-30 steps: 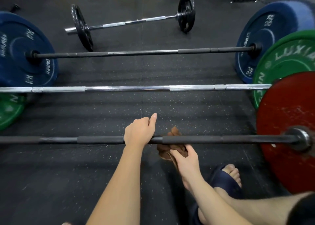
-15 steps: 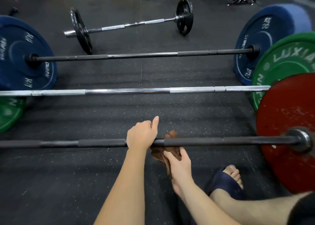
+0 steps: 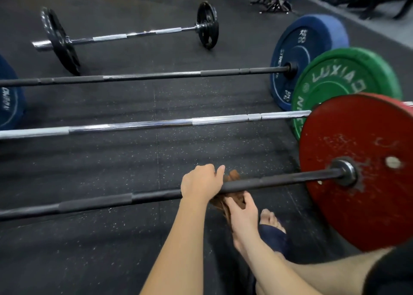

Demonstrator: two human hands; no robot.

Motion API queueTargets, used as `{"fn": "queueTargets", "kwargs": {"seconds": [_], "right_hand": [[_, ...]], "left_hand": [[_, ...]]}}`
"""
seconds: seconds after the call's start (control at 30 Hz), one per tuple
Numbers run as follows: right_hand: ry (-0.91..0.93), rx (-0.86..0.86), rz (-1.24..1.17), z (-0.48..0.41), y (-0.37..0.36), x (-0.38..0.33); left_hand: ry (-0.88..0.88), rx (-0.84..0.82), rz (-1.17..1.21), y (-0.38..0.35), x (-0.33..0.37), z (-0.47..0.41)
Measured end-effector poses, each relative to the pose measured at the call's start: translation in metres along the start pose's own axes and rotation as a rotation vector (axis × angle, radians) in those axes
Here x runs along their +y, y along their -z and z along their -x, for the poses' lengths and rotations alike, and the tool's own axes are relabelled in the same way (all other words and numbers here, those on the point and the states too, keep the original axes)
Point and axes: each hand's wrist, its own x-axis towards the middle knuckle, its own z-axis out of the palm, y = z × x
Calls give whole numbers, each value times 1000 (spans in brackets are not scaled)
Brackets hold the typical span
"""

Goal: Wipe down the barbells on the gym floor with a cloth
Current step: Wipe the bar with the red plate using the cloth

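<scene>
Here left hand (image 3: 201, 180) clenches the bar (image 3: 279, 179), right fingers (image 3: 231, 202) pinching cloth (image 3: 233, 176) beneath it

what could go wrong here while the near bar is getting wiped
1. The nearest bar sits on a round red plate. The left hand gripping it could roll it toward the sandalled foot close by.
2. The brown cloth, held by the right hand, is bunched under the bar, so the top side may get missed.
</scene>
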Motion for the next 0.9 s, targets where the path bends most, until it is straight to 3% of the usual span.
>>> {"fn": "queueTargets", "kwargs": {"seconds": [0.2,0.33,0.47,0.73,0.9], "right_hand": [[9,-58,61,10,-11,3],[-22,115,-140,-11,10,-12],[-7,240,-137,-27,34,-24],[-17,70,-65,-3,4,-1],[26,220,-128,-25,24,-16]], "left_hand": [[23,-10,-15,-2,-4,-6],[43,-27,-25,-2,-3,-6],[63,-64,-37,0,-1,-7],[81,-80,-38,0,1,-8],[71,-75,-45,0,-1,-7]]}}
